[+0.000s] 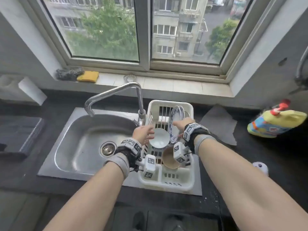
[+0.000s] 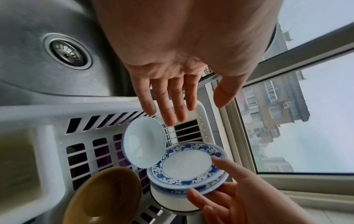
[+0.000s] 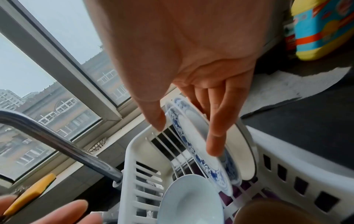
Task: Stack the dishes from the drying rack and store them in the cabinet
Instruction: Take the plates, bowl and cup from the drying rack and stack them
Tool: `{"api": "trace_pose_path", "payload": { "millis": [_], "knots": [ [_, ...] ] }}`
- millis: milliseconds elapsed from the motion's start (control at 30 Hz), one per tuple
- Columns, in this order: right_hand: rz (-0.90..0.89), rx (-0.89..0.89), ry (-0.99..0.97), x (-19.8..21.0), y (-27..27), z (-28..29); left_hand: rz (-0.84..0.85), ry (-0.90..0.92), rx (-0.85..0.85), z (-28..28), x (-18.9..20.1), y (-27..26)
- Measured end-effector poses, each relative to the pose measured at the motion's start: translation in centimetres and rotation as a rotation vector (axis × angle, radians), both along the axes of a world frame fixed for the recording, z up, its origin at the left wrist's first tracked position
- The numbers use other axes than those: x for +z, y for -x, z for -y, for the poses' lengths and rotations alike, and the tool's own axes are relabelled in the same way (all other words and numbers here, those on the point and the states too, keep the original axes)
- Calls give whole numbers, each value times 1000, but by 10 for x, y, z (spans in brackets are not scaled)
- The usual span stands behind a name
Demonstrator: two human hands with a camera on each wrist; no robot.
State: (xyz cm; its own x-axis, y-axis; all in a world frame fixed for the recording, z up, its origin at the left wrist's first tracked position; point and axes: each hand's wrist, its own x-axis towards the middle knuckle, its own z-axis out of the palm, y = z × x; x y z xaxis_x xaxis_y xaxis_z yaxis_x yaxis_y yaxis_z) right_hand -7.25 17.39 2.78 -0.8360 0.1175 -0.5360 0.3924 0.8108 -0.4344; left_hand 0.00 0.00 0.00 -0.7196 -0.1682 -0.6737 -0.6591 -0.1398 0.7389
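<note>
Dishes stood in the white drying rack [image 1: 168, 184] beside the sink [image 1: 80, 130].
The right hand [image 1: 182, 123] pinched the blue-patterned plate [image 1: 175, 124]; the left hand [image 1: 143, 133], fingers spread wide, hovered by the white bowl [image 1: 159, 137], near a brown bowl [image 1: 169, 160].

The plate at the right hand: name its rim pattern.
Blue floral scrollwork on white plate, clearest in the left wrist view.
</note>
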Motion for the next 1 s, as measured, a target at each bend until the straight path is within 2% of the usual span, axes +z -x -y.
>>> {"api": "trace_pose_path", "payload": {
  "millis": [133, 267, 367, 600, 800, 900, 1000],
  "knots": [
    [70, 98, -78, -9, 15, -5, 30, -11, 80, -3, -3, 5],
    [-54, 246, -268, -15, 17, -4, 72, 16, 98, -2, -14, 4],
    [-29, 273, -221, -5, 25, -8, 121, -27, 137, -5, -14, 9],
    [-132, 66, -134, 31, 24, -41, 138, -7, 42, -16, -18, 32],
    [-154, -209, 236, 59, 8, -55, 96, -281, -75, -37, -7, 45],
    [-126, -277, 409, 53, 1, -49, 39, -440, -10, -38, 4, 49],
    [-25, -296, 459, 27, 2, -39, 21, -405, 39, -24, 6, 54]
  ]
}}
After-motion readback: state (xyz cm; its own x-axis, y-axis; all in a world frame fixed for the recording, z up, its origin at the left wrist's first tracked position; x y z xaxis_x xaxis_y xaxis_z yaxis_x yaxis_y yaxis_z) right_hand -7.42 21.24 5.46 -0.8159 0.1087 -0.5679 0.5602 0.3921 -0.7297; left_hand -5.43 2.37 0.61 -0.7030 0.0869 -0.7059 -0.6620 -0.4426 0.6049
